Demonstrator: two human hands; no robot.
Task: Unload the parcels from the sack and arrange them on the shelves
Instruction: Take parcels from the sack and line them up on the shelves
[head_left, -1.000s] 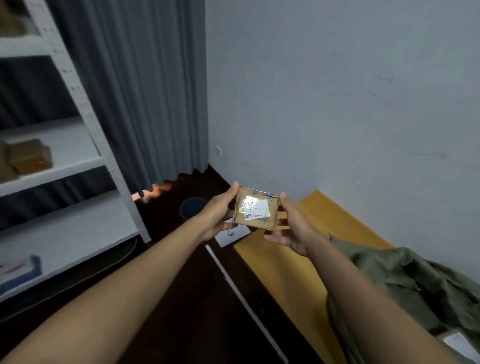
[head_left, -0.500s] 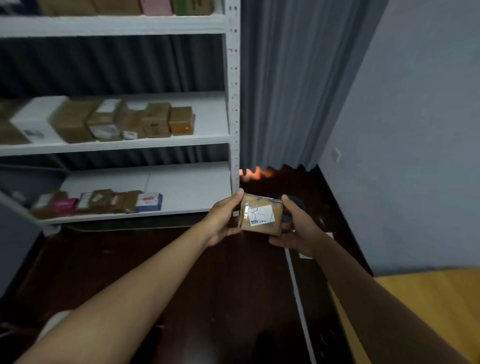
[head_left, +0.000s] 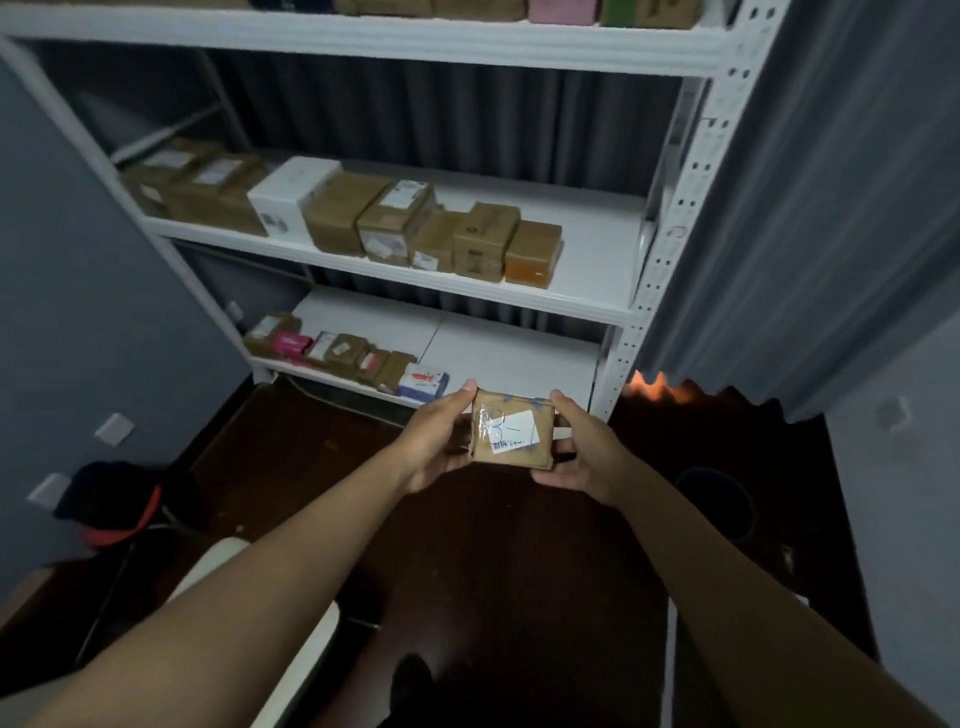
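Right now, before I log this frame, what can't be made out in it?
- Label on the small parcel: print too small and glared in the head view.
- Parcel's underside: hidden by the left hand and right hand.
- Top shelf: its parcels are cut off by the upper edge.
- Sack: out of frame.
- Dark object on the floor: too dim and blurred to identify.

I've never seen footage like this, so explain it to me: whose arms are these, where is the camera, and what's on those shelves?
No machine here: a person wears a camera on the head, looking forward and down, so you see their own arms. The left hand and right hand grip a small cardboard parcel by its sides, white label up. Ahead stands a white shelf rack. Its middle shelf holds a row of brown boxes and one white box; the bottom shelf holds smaller parcels at its left end.
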